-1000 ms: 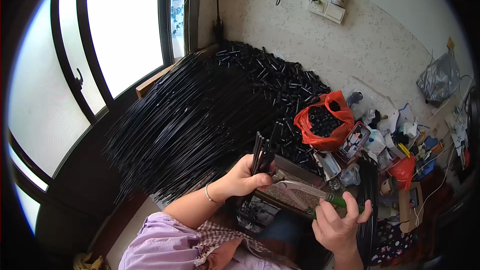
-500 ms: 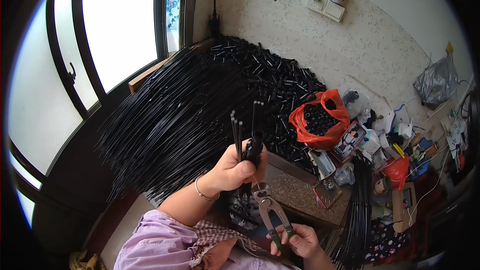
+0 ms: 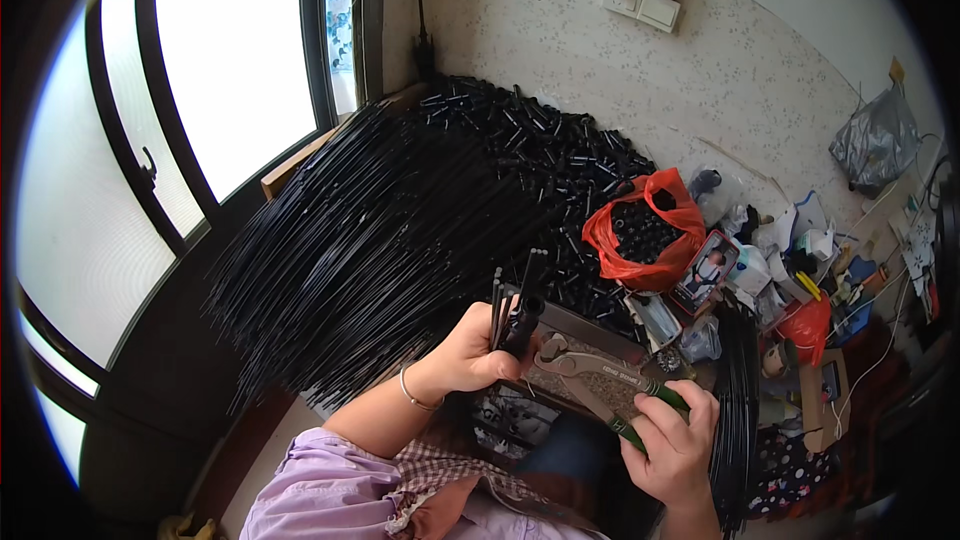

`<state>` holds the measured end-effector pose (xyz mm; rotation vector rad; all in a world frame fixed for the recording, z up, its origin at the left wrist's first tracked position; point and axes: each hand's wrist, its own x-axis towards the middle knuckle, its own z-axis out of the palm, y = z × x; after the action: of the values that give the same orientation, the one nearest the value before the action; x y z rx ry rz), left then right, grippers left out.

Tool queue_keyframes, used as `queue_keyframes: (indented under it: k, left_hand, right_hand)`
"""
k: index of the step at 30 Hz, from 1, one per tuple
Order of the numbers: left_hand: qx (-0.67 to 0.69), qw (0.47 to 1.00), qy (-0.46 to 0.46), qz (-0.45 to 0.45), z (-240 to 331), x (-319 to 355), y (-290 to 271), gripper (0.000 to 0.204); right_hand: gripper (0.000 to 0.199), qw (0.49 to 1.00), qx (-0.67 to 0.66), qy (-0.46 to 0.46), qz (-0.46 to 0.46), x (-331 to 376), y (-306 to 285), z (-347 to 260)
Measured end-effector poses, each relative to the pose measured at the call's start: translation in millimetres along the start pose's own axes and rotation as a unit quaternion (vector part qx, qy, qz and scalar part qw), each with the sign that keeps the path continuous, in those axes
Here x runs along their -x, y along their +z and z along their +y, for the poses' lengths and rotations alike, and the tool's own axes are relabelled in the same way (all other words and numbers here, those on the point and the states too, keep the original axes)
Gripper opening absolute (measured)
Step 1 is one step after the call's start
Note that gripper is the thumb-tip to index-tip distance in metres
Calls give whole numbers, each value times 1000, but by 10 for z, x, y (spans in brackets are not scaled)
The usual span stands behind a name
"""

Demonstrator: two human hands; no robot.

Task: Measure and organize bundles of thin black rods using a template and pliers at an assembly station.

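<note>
My left hand [image 3: 470,352] is closed round a black tubular piece [image 3: 523,318] and a few thin black rods [image 3: 498,290], whose pale tips stick up past the fingers. In my right hand [image 3: 678,440] is a pair of end-cutting pincers [image 3: 605,368] with green handles. Its handles are spread apart, and its metal jaws lie close beside the left hand, just below the tubular piece. Whether the jaws touch anything cannot be made out.
A wide heap of long black rods [image 3: 340,250] lies to the left. Behind it are piled short black tubes [image 3: 535,130]. On the right stand a red plastic bag [image 3: 606,252] of black parts, a bundle of rods [image 3: 735,390], an open carton [image 3: 825,410] and clutter beside the wall.
My right hand has moved up and right, and the pincers have swung from nearly upright to a flatter slant with handles wider apart. The left hand has sunk slightly with its pieces.
</note>
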<state>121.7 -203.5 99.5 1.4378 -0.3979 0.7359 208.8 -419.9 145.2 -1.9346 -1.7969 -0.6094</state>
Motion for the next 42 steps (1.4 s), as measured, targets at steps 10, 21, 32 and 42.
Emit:
queue_keyframes:
  k: [10,21,32,42]
  left_hand:
    - [-20,999,-7,-34,-90,10,-20,53]
    - [46,996,-19,73,-101,161,133,54]
    - [172,982,-71,25,-210,79,171,49]
    - [58,992,-99,-52,-92,123,105,10]
  right_hand:
    - [23,995,19,-20,-92,-53,-268,51]
    - [19,990,-116,52,-58,58,-71,-185]
    - [9,897,-415,147,-40,299,249,67]
    - [11,902,-376,206,46,435,292,-99]
